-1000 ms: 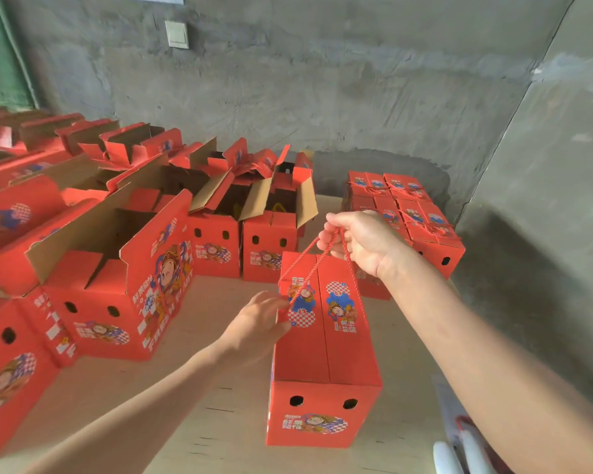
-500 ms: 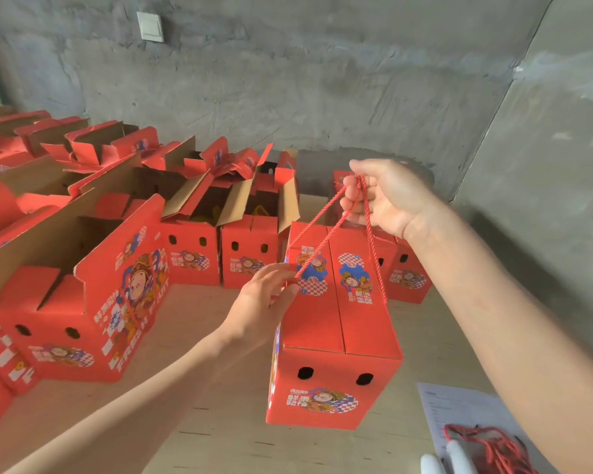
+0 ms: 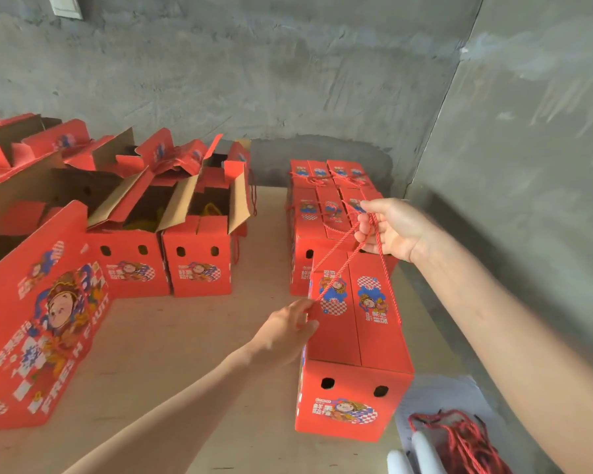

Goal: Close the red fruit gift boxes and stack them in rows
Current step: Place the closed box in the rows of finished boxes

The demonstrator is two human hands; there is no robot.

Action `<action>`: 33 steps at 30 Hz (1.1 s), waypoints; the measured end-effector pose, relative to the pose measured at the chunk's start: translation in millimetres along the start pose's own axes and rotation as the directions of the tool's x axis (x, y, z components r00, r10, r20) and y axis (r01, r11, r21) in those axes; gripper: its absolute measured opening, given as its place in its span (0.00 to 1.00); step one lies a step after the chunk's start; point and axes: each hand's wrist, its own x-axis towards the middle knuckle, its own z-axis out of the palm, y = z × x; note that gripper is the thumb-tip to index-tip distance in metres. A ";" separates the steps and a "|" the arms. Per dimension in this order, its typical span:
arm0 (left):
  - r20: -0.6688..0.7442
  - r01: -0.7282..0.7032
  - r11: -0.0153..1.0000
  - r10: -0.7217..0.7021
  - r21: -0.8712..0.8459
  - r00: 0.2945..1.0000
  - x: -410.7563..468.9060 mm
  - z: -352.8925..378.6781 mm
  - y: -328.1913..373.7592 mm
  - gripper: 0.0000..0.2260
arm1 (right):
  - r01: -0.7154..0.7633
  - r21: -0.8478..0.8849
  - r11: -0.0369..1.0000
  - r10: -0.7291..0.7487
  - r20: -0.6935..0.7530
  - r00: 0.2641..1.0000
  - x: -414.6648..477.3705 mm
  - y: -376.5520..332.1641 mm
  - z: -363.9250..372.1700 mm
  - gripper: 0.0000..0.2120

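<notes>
Pale plywood forms the tabletop [image 3: 185, 354], which is closed in by grey rendered concrete at the back and on the right. Nearest, at the lower right, a white sheet of paper [image 3: 442, 395] is laid on the wood. A bundle of red cords [image 3: 459, 439] is heaped on it beside two white rounded shapes [image 3: 404, 456] (too cropped to be identified).

Just left of the sheet a closed box [image 3: 374, 336] is seen end-on, two round holes facing the camera; whether its base is set down cannot be told. Its upper left edge is gripped by the left hand [image 3: 285, 333], fingers curled over the card. Its rope handle [image 3: 336, 268] is drawn taut and held up by the right hand [image 3: 391, 230], whose fingers are closed round the cord.

At the left a large open box [image 3: 48, 319] is stood with a printed flap raised. Farther back a pair of open boxes [image 3: 199, 265] is set side by side, flaps splayed, with more opened ones ranged behind. Directly beyond the held box a stack of closed boxes [image 3: 322, 206] is packed near the back wall [image 3: 254, 80]; part of it is hidden by the right hand and the taut cord. A strip of bare wood is left between the pair and the stack. A switch plate [image 3: 64, 6] is fixed high on that wall at the left, and the right wall [image 3: 528, 165] is joined to it in a corner behind the stack.
</notes>
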 end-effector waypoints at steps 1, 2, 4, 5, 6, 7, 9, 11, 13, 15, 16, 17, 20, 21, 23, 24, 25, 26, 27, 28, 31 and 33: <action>0.020 0.016 1.000 -0.015 -0.016 1.000 4.9 7.0 1.6 0.19 | -0.008 0.006 1.000 0.008 -0.022 1.000 3.2 1.2 -7.6 0.13; 0.033 0.033 0.999 -0.032 -0.030 0.999 10.2 13.9 4.0 0.20 | -0.013 0.009 1.000 0.014 -0.044 0.999 6.3 2.0 -14.9 0.13; 0.047 0.052 0.998 -0.050 -0.042 0.998 21.5 26.5 9.6 0.22 | -0.024 0.001 1.000 0.024 -0.083 0.996 12.6 3.8 -29.0 0.13; 0.054 0.055 0.997 -0.053 -0.044 0.997 27.1 32.5 12.8 0.22 | -0.030 0.002 1.000 0.030 -0.098 0.995 16.0 4.6 -35.9 0.13; 0.064 0.057 0.997 -0.054 -0.049 0.996 32.6 38.5 15.9 0.23 | -0.035 0.007 0.999 0.036 -0.110 0.993 19.6 5.5 -42.8 0.13; 0.076 0.060 0.997 -0.056 -0.056 0.996 37.8 44.5 19.0 0.23 | -0.039 0.015 0.999 0.040 -0.120 0.992 23.3 6.3 -49.6 0.13; 0.093 0.071 0.995 -0.065 -0.071 0.994 47.3 56.0 24.9 0.24 | -0.037 0.031 0.999 0.041 -0.145 0.989 30.6 8.1 -63.0 0.13; 0.098 0.081 0.994 -0.073 -0.079 0.992 56.0 67.3 30.7 0.24 | -0.019 0.039 0.999 0.025 -0.174 0.984 38.4 11.5 -75.7 0.13; 0.100 0.083 0.993 -0.075 -0.079 0.992 63.5 77.7 36.3 0.24 | 0.004 0.031 1.000 0.002 -0.195 0.981 45.7 16.0 -85.4 0.14; 0.106 0.085 0.994 -0.076 -0.075 0.991 69.9 86.1 41.6 0.25 | 0.032 0.014 0.999 -0.028 -0.211 0.977 52.8 20.6 -92.5 0.13; 0.106 0.083 0.994 -0.075 -0.072 0.992 72.9 89.6 44.3 0.25 | 0.048 0.010 0.999 -0.044 -0.220 0.975 56.1 22.4 -95.2 0.13; 0.101 0.078 0.995 -0.071 -0.067 0.992 76.1 92.5 47.2 0.24 | 0.064 0.013 0.998 -0.059 -0.225 0.972 59.0 23.5 -98.0 0.12; 0.078 0.054 0.998 -0.051 -0.035 0.996 87.2 98.5 56.1 0.23 | 0.100 0.026 0.995 -0.091 -0.235 0.968 66.4 23.3 -105.6 0.12; 0.072 0.048 0.999 -0.046 -0.027 0.996 90.4 100.6 58.9 0.23 | 0.108 0.022 0.994 -0.100 -0.240 0.966 67.6 23.4 -107.4 0.12; 0.059 0.037 0.999 -0.036 -0.018 0.998 94.9 105.6 63.7 0.23 | 0.128 0.028 0.991 -0.117 -0.258 0.959 70.7 24.0 -111.7 0.12; 0.052 0.035 0.999 -0.034 -0.022 0.998 96.1 108.5 65.6 0.23 | 0.138 0.034 0.990 -0.124 -0.267 0.956 72.0 24.0 -114.6 0.12; 0.043 0.035 0.999 -0.034 -0.031 0.998 97.1 110.6 66.7 0.23 | 0.145 0.038 0.989 -0.130 -0.267 0.955 73.0 23.3 -117.0 0.12; 0.034 0.035 0.999 -0.034 -0.037 0.999 98.7 112.4 67.2 0.23 | 0.152 0.044 0.987 -0.135 -0.262 0.956 74.2 22.2 -118.8 0.12; 0.027 0.035 0.999 -0.034 -0.033 0.999 100.8 114.2 67.8 0.23 | 0.156 0.050 0.986 -0.139 -0.255 0.957 75.9 22.2 -120.5 0.12; 0.023 0.036 0.999 -0.036 -0.023 0.999 103.4 115.3 68.0 0.23 | 0.158 0.057 0.986 -0.139 -0.250 0.958 77.3 23.3 -121.0 0.12; 0.029 0.074 0.997 -0.074 -0.002 0.997 111.3 117.1 67.8 0.22 | 0.182 0.018 0.983 -0.173 -0.242 0.955 82.1 32.8 -124.2 0.11; 0.028 0.082 0.997 -0.082 0.007 0.996 115.6 118.4 66.7 0.21 | 0.208 -0.151 0.966 -0.237 -0.212 0.948 85.3 36.2 -130.0 0.11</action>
